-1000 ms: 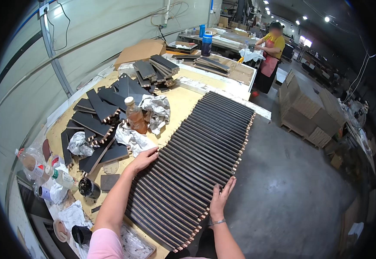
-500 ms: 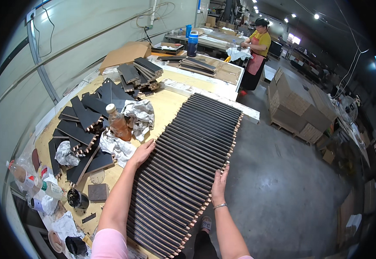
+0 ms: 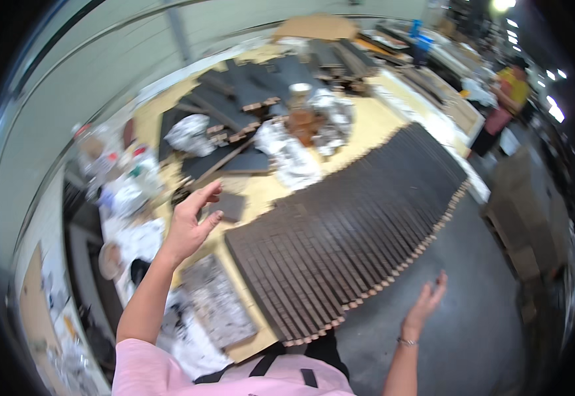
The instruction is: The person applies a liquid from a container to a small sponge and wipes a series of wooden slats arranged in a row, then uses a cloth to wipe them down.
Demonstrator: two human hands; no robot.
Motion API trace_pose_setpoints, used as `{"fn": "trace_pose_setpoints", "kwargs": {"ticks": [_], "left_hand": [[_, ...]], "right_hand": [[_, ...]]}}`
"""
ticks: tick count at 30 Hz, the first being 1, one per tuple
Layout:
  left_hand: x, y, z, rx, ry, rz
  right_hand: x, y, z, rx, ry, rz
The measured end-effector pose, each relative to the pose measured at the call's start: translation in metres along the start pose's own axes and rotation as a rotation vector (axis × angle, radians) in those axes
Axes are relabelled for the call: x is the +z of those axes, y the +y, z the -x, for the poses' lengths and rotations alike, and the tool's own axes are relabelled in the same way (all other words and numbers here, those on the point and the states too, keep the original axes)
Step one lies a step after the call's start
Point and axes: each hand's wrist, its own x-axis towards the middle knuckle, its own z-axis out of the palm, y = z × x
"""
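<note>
A long row of black wooden slats (image 3: 353,211), packed side by side with pale ends along the right edge, lies across the pale yellow table (image 3: 383,122). My left hand (image 3: 194,221) is raised off the row's left side, thumb and fingers apart, holding nothing. Just behind its fingers sits a small dark block (image 3: 231,207). My right hand (image 3: 425,305) hangs over the floor beyond the row's right edge, fingers spread and touching nothing. The picture is smeared by motion.
Loose black boards (image 3: 244,99) are heaped at the back left, beside a bottle of amber liquid (image 3: 303,122) and crumpled white rags (image 3: 287,157). A stained board (image 3: 218,300) lies at the near left. Stacked cartons (image 3: 525,218) and a person in yellow (image 3: 512,89) are at right.
Both hands have let go of the slat row: the left moved left, the right moved outward. The view has swung left, and the slats now show their broad faces more.
</note>
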Motion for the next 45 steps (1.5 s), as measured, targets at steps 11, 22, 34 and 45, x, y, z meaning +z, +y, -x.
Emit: {"fn": "trace_pose_setpoints", "kwargs": {"ticks": [11, 22, 34, 45], "left_hand": [[-0.086, -0.042, 0.300, -0.437, 0.324, -0.227], [-0.046, -0.090, 0.277, -0.553, 0.189, -0.639], [-0.028, -0.023, 0.389, -0.495, 0.555, 1.797], [-0.051, -0.011, 0.384, -0.561, 0.414, 1.401]], "right_hand": [[0.147, -0.269, 0.181, -0.492, -0.865, -0.366], [0.216, -0.302, 0.326, -0.341, -1.410, -0.506], [0.244, -0.291, 0.373, 0.629, -1.767, -0.903], [0.237, -0.308, 0.363, 0.469, -1.555, -0.795]]}}
